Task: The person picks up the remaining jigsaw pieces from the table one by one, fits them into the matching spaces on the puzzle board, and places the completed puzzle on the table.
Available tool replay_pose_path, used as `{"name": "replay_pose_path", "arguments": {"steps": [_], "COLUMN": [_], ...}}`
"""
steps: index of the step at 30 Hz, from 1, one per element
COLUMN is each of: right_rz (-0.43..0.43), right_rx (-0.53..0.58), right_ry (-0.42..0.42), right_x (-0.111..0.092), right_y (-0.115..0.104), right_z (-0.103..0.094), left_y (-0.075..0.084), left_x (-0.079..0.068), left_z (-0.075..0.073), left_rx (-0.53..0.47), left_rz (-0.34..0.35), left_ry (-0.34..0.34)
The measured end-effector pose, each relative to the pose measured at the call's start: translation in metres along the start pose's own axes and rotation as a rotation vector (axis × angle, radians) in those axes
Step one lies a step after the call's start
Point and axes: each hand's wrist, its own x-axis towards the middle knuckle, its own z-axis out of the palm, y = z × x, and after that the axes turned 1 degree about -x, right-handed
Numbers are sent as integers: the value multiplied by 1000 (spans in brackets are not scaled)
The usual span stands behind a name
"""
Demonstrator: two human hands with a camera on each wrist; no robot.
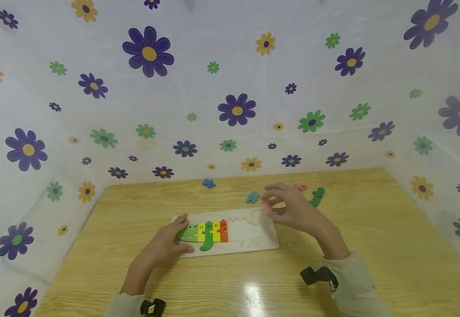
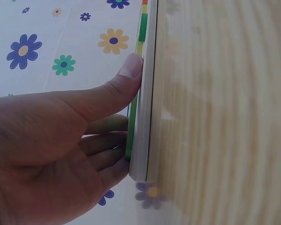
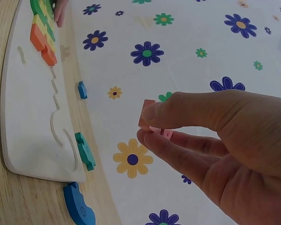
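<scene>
A wooden puzzle board (image 1: 269, 240) lies on the table. At its left end sit a green crocodile head (image 1: 187, 233) and yellow, green and orange body pieces (image 1: 224, 231), side by side; its right part shows bare wood with carved lines. My left hand (image 1: 170, 237) rests on the board's left end, thumb (image 2: 133, 68) near the front edge and fingers by the head. Above the board's right end, my right hand (image 1: 293, 209) pinches a pink puzzle piece (image 3: 146, 114) between thumb and fingertips. The fingers partly cover the piece.
Behind the board lie a blue piece (image 1: 209, 183) and a teal piece (image 1: 252, 197). Another blue piece (image 3: 79, 206) is by the board's right corner, partly under my right hand. A pink piece (image 1: 301, 187) and a green piece (image 1: 317, 197) lie farther right. A flowered sheet (image 1: 198, 88) surrounds the table.
</scene>
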Motion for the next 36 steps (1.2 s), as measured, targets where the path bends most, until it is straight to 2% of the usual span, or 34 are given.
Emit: {"name": "replay_pose_path", "arguments": {"steps": [15,23,36], "right_rz": [8,-48,-45], "right_rx": [38,54,51], "right_ry": [-40,-67,-69], "right_x": [1,3,4], "right_y": [-8,-6,-8], "right_z": [11,15,18], "left_y": [1,0,1], "left_x": [1,2,1], "left_z": [2,2,3], "left_rx": [8,5,-3], "left_rz": [-29,-39,-51], "left_ry": [3,0,-2]}}
